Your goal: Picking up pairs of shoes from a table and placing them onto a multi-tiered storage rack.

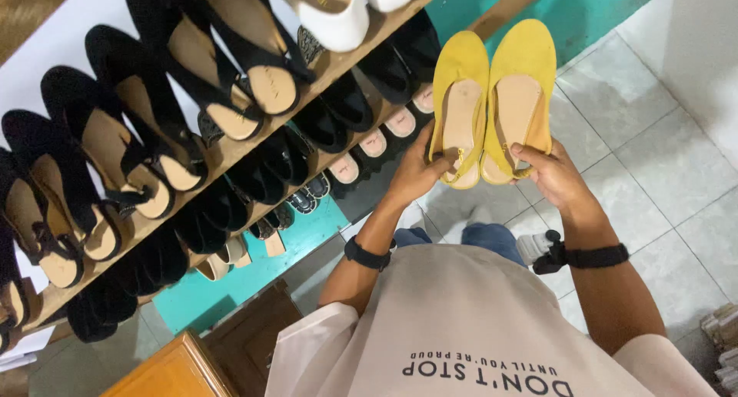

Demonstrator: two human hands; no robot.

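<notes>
left hand [415, 174]: gripping the heel end of the left yellow shoe [460, 97], thumb lying across the insole near the back strap, fingers wrapping underneath.
right hand [555, 176]: gripping the heel end of the right yellow shoe [521, 86], thumb pressing on the insole edge, fingers curling under the sole.
yellow shoes: flat slingbacks, tan insoles facing up, being held side by side and touching along their inner edges, toes pointing away from the person, hanging in the air over the tiled floor [653, 159], just beside the rack.
wrists: each wearing a dark band; the right one is carrying a small black and white device [544, 251].
shoe rack [231, 155]: wooden shelves running diagonally at left; upper shelf is holding black slingback shoes [146, 120] with tan insoles, plus white shoes [346, 13] at the far end.
lower shelf: holding more dark shoes [338, 105], some showing pink insoles; details hard to tell in shadow.
floor by rack: teal mat [307, 228] lying under it.
near corner: wooden box [165, 374] sitting at bottom left.
</notes>
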